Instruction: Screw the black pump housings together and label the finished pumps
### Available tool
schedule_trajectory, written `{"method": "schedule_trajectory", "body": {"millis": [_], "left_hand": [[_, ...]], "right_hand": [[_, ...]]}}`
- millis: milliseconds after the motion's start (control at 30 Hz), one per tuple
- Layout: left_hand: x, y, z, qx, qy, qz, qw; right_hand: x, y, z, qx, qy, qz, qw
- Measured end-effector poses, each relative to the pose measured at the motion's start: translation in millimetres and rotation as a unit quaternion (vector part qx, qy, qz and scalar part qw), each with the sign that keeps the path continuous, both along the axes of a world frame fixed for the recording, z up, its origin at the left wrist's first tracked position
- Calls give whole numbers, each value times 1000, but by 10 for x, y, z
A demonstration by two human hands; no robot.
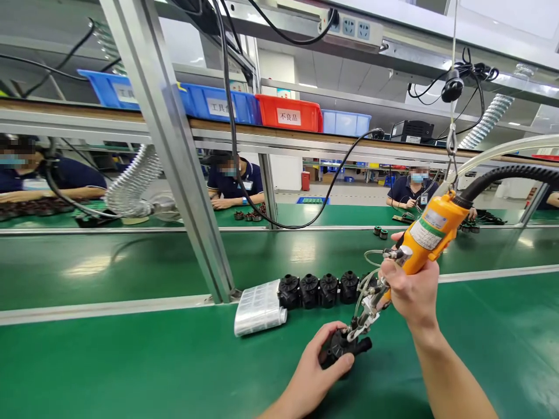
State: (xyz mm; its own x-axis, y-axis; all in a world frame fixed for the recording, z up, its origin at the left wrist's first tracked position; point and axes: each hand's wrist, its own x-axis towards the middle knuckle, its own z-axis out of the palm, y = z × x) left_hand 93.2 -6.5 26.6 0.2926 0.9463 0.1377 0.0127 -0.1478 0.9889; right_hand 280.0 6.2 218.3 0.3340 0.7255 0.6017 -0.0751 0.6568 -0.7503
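Right hand up close, its grip wrapped round the orange power driver, which slants down toward seven o'clock! And there's the left hand, grip clamped on a black housing, thumb one side, fingers the other. That housing sits at five o'clock on the green worktop, its stub pointing to three. The driver's metal nose is right at it; whether they touch, I can't tell. Just past the housing, toward twelve, stands a row of similar black units, with a clear plastic roll at ten.
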Motion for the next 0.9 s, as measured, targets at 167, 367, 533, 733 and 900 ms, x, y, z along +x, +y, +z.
{"method": "schedule_trajectory", "body": {"millis": [167,367,533,733,900], "left_hand": [[0,13,-47,-10,-13,20,1000],[-2,33,-65,-16,-18,20,1000],[5,51,-82,-28,-15,27,999],[23,48,-74,-51,-34,23,998],[3,73,-125,-26,-29,18,999]], "right_hand": [[-45,-18,4,8,-12,-10,1000],[-129,27,-30,1,-39,10,999],[-230,127,-140,-22,-56,75,995],[-237,162,-235,-40,-48,82,995],[-248,184,-258,-44,-53,63,996]]}}
